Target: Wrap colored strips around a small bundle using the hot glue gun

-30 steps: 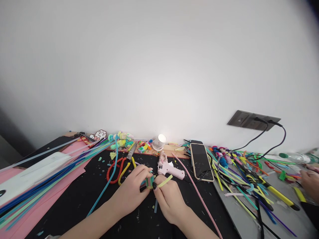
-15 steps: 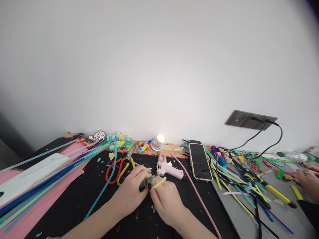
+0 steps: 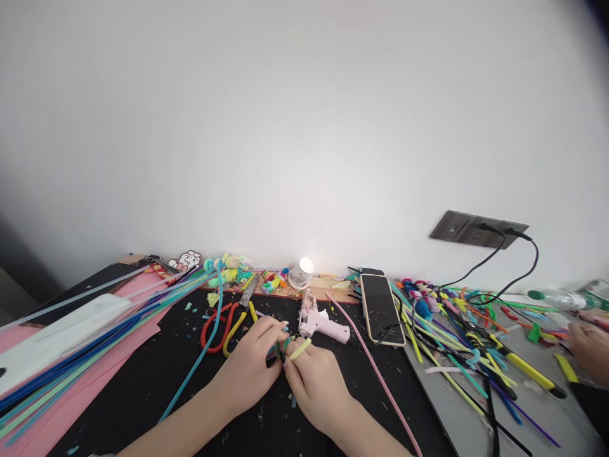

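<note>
Over the black table mat, my left hand (image 3: 252, 365) and my right hand (image 3: 318, 381) meet with fingertips pinched together. Between the left fingers shows a small teal-green fuzzy piece (image 3: 280, 346), mostly hidden. A short pale yellow pipe cleaner (image 3: 300, 349) sticks out from my right fingers; its other end is out of sight. Just beyond lies a pale pink glue gun (image 3: 330, 329). Red-handled scissors (image 3: 209, 339) and a yellow-handled tool (image 3: 231, 336) rest close to my left hand.
Long pipe cleaners (image 3: 118, 330) lie over pink paper (image 3: 143, 336) at left. A paper cup (image 3: 302, 273) and phone (image 3: 380, 304) stand and lie near the wall. At right are pliers (image 3: 528, 371), more pipe cleaners, cables, a bottle (image 3: 561, 298) and another person's hand (image 3: 590, 349).
My right hand has shifted slightly left and down, turning a little, and the yellow pipe cleaner has moved with it. My left hand stays nearly still.
</note>
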Available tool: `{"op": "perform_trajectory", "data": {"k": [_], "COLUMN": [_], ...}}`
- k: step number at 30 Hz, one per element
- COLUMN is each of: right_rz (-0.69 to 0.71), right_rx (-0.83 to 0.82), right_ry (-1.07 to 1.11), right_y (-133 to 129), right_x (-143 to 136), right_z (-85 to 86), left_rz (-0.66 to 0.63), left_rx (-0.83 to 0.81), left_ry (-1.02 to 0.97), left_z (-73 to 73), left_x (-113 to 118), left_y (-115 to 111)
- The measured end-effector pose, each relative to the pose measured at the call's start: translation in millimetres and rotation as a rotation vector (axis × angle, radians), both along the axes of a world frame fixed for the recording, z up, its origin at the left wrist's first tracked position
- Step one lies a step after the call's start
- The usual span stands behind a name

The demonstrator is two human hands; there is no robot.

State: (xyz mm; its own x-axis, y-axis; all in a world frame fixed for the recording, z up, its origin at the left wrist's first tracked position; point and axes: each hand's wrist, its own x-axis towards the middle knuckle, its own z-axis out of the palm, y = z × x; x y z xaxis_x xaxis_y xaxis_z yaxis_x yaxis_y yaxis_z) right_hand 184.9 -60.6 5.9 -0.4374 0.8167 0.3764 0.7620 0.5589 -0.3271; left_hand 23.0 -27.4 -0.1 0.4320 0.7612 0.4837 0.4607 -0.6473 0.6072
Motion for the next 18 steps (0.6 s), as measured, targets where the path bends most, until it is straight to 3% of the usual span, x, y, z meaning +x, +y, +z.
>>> {"op": "perform_trajectory", "data": {"k": [18], "right_rz": [-0.076], "right_rx": [0.003], "right_ry": [0.248], "right_y": [3.9], "right_x": [3.8], "right_z": [-5.3], "left_rz": [0.010], "left_rx": [-0.012], "left_ry": [0.004], "left_z": [-4.8], "left_x": [-2.6], "left_y": [4.5]}}
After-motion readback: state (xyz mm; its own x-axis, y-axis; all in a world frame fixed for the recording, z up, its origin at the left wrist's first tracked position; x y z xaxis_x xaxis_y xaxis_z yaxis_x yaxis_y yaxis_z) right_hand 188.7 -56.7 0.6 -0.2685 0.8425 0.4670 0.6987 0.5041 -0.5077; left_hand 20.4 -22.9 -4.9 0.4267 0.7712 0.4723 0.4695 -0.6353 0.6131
